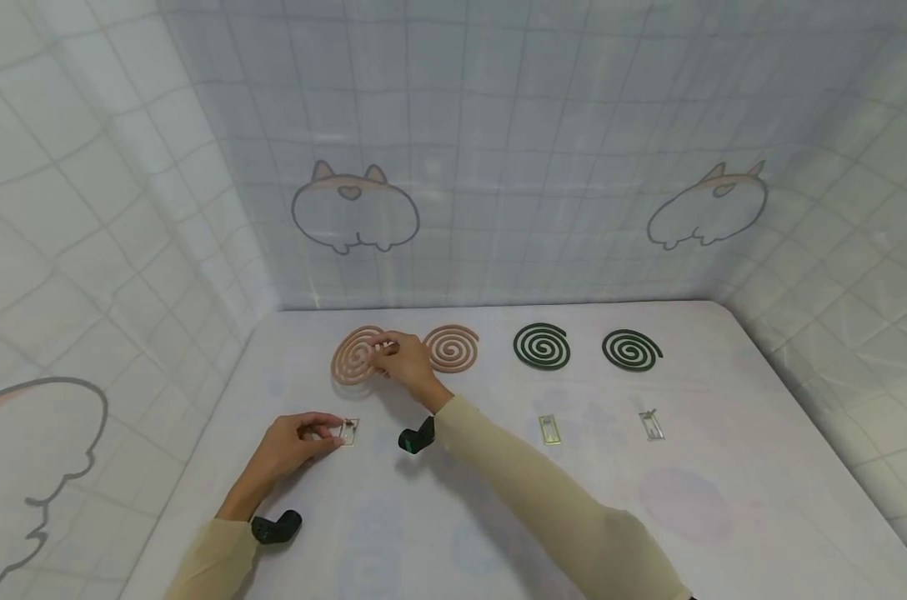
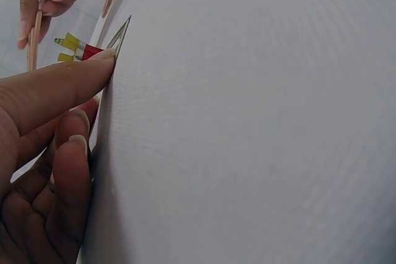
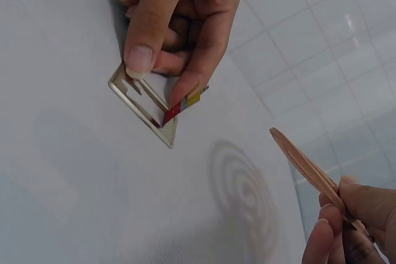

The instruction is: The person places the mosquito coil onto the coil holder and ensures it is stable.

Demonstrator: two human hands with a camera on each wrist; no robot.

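My right hand [image 1: 407, 364] pinches a brown mosquito coil [image 1: 348, 360] by its right side. The coil [image 3: 307, 170] is tilted and raised above the table, its spiral shadow falling on the cloth in the right wrist view. Lower left, my left hand [image 1: 290, 443] holds a small metal coil stand [image 1: 351, 432] flat on the table between thumb and finger. From this stand [image 3: 141, 114] rises a prong with a red and yellow tip [image 3: 185, 104]. The left wrist view shows that tip [image 2: 73, 46] just beyond the fingers.
Right of the held coil lie another brown coil [image 1: 452, 350] and two green coils [image 1: 542, 347] in a row. Nearer me are two more metal stands, one yellowish [image 1: 549, 429] and one silver [image 1: 652, 426]. Patterned cloth walls [image 1: 483, 167] enclose the white table [image 1: 453, 492].
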